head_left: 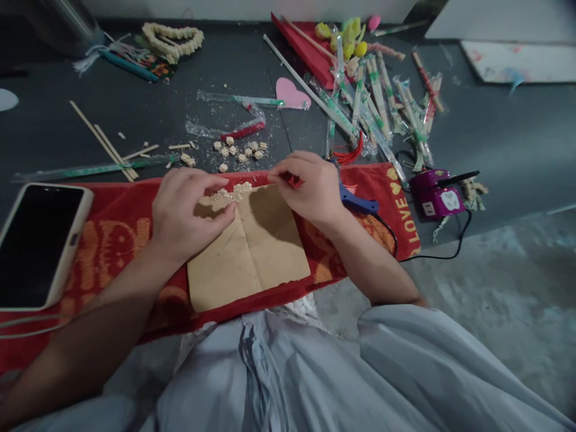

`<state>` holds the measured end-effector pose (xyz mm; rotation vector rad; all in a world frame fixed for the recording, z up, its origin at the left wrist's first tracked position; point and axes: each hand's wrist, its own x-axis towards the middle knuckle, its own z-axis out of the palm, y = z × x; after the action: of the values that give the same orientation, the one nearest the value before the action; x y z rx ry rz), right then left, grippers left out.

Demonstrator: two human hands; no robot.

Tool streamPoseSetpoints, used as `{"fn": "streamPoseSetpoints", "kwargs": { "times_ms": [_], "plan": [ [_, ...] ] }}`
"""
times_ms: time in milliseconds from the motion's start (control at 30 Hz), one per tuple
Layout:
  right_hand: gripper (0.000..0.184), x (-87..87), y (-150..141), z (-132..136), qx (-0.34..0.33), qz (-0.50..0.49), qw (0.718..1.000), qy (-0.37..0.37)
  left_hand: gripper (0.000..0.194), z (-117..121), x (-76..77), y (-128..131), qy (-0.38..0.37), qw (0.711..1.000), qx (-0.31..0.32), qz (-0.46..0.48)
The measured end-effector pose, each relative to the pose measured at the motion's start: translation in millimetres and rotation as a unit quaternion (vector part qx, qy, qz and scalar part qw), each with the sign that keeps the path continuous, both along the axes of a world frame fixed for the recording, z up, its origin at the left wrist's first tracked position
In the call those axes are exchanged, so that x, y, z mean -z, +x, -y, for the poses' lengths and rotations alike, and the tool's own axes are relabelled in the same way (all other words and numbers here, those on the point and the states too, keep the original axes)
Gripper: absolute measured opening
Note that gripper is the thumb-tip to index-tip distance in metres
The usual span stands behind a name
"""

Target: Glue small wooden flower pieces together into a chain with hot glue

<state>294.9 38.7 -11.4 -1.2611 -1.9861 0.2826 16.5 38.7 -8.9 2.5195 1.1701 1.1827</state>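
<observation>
A tan folded card [245, 252] lies on a red towel in front of me. Along its top edge sits a cluster of small beige flower-shaped pieces [236, 192]. My left hand [186, 210] rests over the card's upper left, thumb and fingers apart on either side of the cluster's left end; I cannot tell if they touch it. Just right of the cluster, my right hand [310, 186] is raised over the card's upper right corner with its fingertips pinched together. What they hold, if anything, is too small to see. More loose beige pieces [240, 150] lie beyond the towel.
A blue glue gun [357, 201] lies by my right wrist, its cord trailing right. A purple box [435, 193] stands at the towel's right end. The phone [38, 240] is at left. Wrapped sticks [373, 96], a pink heart [292, 93] and thin wooden sticks [103, 141] lie behind.
</observation>
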Motion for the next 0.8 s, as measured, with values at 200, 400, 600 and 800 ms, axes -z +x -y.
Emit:
{"fn": "streamPoseSetpoints", "kwargs": {
  "times_ms": [200, 400, 600, 800],
  "plan": [
    [0.031, 6.8, 22.9, -7.5, 0.084, 0.075, 0.993, 0.041, 0.026, -1.9, -1.7, -6.8, 0.054, 0.998, 0.035, -0.020],
    [0.032, -4.6, 13.8, -0.1, -0.037, 0.060, 0.997, 0.042, 0.033, 1.0, 1.4, -3.3, 0.134, 0.988, 0.028, -0.073],
    [0.034, -8.8, 0.4, 7.0, -0.172, 0.024, 0.984, 0.035, 0.025, 2.2, 5.1, -2.5, 0.079, 0.991, 0.028, -0.102],
    [0.037, 4.5, -5.9, 3.8, -0.155, 0.023, 0.987, 0.016, 0.019, 2.3, 3.1, -1.0, 0.040, 0.994, 0.040, -0.099]
  ]
}}
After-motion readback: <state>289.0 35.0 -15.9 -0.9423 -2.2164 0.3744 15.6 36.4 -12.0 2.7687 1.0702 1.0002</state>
